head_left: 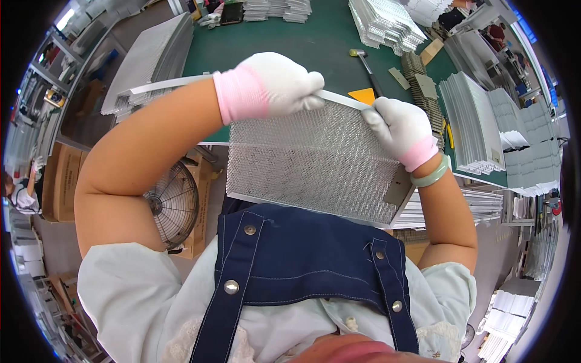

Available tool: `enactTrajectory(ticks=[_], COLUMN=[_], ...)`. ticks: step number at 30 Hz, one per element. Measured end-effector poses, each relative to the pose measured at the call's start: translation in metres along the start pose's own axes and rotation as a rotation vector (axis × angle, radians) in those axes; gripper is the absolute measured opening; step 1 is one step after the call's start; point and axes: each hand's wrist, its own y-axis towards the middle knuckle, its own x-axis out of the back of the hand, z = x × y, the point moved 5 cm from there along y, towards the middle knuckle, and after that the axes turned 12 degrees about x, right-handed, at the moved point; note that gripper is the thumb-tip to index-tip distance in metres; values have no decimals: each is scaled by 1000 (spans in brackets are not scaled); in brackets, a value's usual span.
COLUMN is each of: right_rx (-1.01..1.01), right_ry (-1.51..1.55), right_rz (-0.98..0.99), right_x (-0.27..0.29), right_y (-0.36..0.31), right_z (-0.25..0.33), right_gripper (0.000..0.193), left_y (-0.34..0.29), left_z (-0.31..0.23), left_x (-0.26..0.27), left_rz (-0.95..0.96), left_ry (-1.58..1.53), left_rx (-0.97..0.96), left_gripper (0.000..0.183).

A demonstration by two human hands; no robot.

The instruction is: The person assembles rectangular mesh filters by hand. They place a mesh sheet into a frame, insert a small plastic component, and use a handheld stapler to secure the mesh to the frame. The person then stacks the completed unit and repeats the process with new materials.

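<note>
A rectangular silver metal mesh filter panel (302, 163) leans against my apron, its top edge tilted away from me. My left hand (281, 85), in a white glove with a pink cuff, is closed around a pale metal frame strip (342, 100) at the panel's top edge. A narrow strip end (163, 85) juts out to the left behind my left wrist; the hand hides where it joins. My right hand (400, 130), gloved alike, grips the panel's upper right corner, thumb on the mesh. A small grey plate (398, 189) sits at the lower right corner.
On the green table (266, 48) lie a hammer (366, 69), a yellow scraper (362, 95) and a row of small grey plates (417, 78). Panel stacks (154, 57) stand left, with more panels (469, 121) right. A fan (175, 202) stands below left.
</note>
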Motion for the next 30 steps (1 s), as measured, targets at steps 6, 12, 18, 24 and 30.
enactTrajectory(ticks=[6,12,18,24,30], right_rx=[-58,-109,-7,-10,-474], right_ry=[115,268,49,76,316], right_rz=[27,128,73,7,-12], right_x=[-5,-10,-13,-16,-29], right_y=[5,7,5,0,-67], right_z=[7,6,12,7,-42], right_gripper=[37,35,34,34,34], left_y=[-10,-18,-42,-56,-163], left_z=[5,24,44,51,44], left_x=[-10,-13,-25,-14,-46], left_rz=[14,204,-22,-35,-242], left_ry=[-60,-300,-19,54,-233], left_rx=[35,81,27,100,466], left_gripper=[29,20,14,16,24])
